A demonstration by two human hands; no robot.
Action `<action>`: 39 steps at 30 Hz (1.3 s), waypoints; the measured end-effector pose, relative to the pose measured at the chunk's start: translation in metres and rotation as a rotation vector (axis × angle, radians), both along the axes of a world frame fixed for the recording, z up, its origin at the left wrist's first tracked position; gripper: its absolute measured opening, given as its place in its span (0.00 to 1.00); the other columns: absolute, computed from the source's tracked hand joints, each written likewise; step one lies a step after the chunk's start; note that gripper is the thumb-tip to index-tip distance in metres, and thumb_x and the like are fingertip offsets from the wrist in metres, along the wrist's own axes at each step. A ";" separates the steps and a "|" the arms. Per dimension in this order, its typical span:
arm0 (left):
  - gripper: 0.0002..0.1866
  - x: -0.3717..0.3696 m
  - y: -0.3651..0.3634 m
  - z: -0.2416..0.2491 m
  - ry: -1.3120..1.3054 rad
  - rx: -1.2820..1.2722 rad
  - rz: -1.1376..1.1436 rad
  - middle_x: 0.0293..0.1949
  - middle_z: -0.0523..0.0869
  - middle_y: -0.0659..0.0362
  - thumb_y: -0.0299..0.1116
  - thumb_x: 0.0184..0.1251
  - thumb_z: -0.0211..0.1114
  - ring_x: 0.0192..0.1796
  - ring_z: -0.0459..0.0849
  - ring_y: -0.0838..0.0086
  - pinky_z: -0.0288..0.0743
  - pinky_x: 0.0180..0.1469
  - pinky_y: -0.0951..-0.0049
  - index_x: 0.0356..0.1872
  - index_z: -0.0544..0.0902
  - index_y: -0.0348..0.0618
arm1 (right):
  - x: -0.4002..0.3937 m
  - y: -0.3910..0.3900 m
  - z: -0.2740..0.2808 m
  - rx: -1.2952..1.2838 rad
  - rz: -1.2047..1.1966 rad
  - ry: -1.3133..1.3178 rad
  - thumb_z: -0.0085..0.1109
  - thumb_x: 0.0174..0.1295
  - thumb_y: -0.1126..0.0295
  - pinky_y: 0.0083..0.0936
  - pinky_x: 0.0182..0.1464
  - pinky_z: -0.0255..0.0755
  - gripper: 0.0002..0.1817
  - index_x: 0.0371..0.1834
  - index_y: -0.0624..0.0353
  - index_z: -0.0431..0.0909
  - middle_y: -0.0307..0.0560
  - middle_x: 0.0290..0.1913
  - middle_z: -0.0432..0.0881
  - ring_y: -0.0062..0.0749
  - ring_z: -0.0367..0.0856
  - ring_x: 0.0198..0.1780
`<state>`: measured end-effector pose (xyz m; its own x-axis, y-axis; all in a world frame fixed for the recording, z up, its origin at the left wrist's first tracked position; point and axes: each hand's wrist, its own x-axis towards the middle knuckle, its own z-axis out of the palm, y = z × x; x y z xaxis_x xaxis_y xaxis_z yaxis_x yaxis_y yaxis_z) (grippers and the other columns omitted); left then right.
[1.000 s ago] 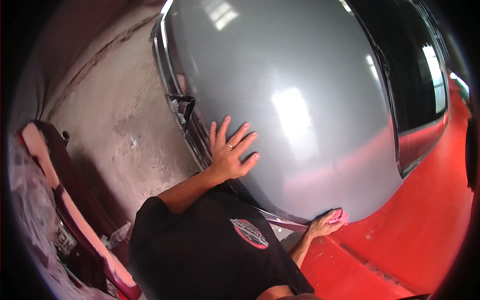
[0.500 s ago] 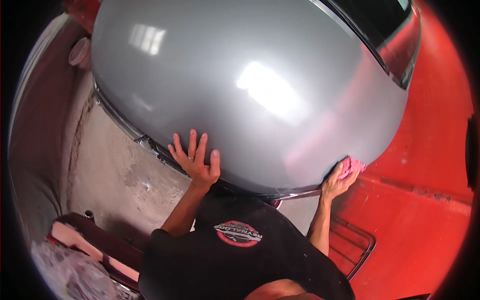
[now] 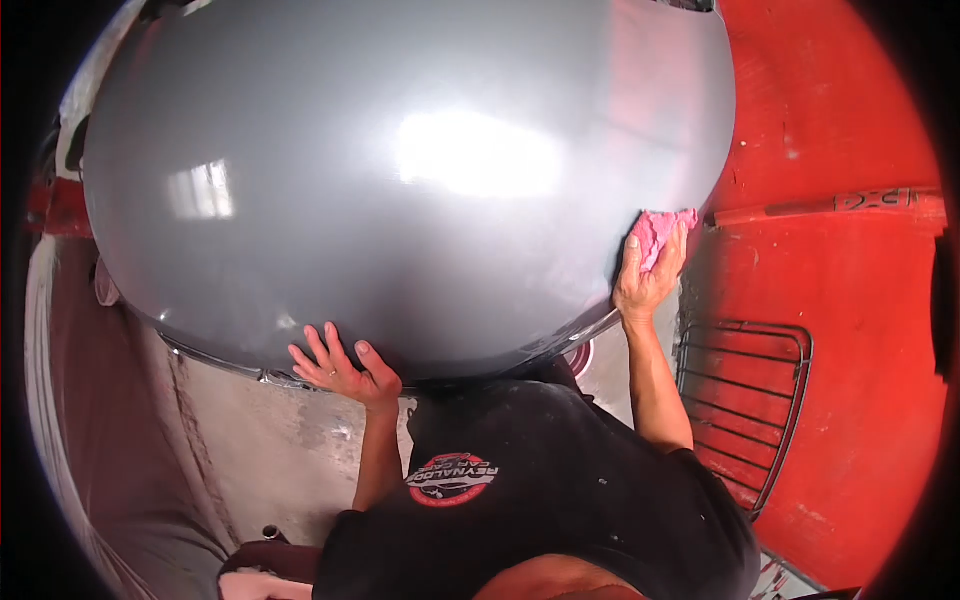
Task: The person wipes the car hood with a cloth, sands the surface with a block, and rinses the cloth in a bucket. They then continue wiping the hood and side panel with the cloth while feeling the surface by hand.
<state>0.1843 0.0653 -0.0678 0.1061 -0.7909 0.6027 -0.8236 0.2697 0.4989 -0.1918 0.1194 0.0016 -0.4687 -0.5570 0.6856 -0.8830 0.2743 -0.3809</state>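
A glossy silver-grey car hood [image 3: 330, 240] curves across the view, with bright light reflections on it. My left hand [image 3: 345, 372] rests on its near edge, fingers spread and nothing held. At the hood's right side, my right hand [image 3: 648, 278] grips a crumpled pink cloth [image 3: 662, 232] and presses it against the painted surface. Part of the cloth is hidden under the palm and fingers.
A red wall [image 3: 810, 270] stands close on the right, with a black wire rack [image 3: 755, 400] against it. Dark fabric sheeting [image 3: 115, 420] hangs at the left. Concrete floor [image 3: 270, 450] shows below the hood, near a dark padded item [image 3: 270, 560].
My view has turned, so the hood sits further left. My right hand has slid the pink cloth forward along the hood's right side. My left hand stays at the near edge.
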 end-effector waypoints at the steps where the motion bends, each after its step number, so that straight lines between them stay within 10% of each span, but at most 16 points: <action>1: 0.26 0.000 0.000 0.000 -0.009 -0.004 -0.013 0.74 0.69 0.46 0.39 0.72 0.54 0.79 0.51 0.35 0.31 0.76 0.36 0.66 0.76 0.37 | 0.000 0.000 0.000 0.001 -0.005 0.004 0.63 0.65 0.66 0.45 0.75 0.54 0.31 0.69 0.69 0.69 0.68 0.70 0.69 0.59 0.64 0.73; 39: 0.24 0.002 0.002 -0.001 -0.040 0.029 -0.002 0.77 0.59 0.39 0.38 0.72 0.53 0.79 0.48 0.36 0.33 0.74 0.31 0.66 0.79 0.46 | -0.005 0.000 -0.013 -0.048 0.001 0.009 0.64 0.63 0.70 0.49 0.74 0.56 0.30 0.68 0.72 0.69 0.68 0.69 0.70 0.60 0.65 0.72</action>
<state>0.1865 0.0670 -0.0690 0.0807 -0.8082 0.5833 -0.8423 0.2575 0.4734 -0.1972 0.1199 -0.0110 -0.4617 -0.5237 0.7159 -0.8868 0.2546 -0.3857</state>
